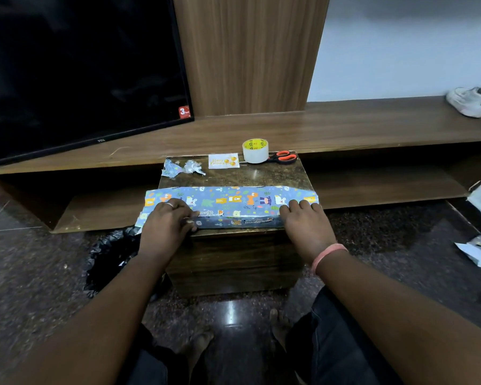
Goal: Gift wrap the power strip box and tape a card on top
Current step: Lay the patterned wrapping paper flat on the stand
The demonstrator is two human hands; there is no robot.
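The left hand [165, 218] is laid on the wrapped box [228, 207] near its left end, fingers curled over the top and the thumb seemingly pinching the paper seam at the near face. The right hand [303, 215] is pressed flat, fingers spread, near the right end. The box is set along the near edge of the worktop [261, 176], its long axis running left to right between the hands. Paper is left loose past both ends. The card [223, 161], tape roll [255, 151] and scissors [282, 157] are lined along the far edge, likely nearer the right hand.
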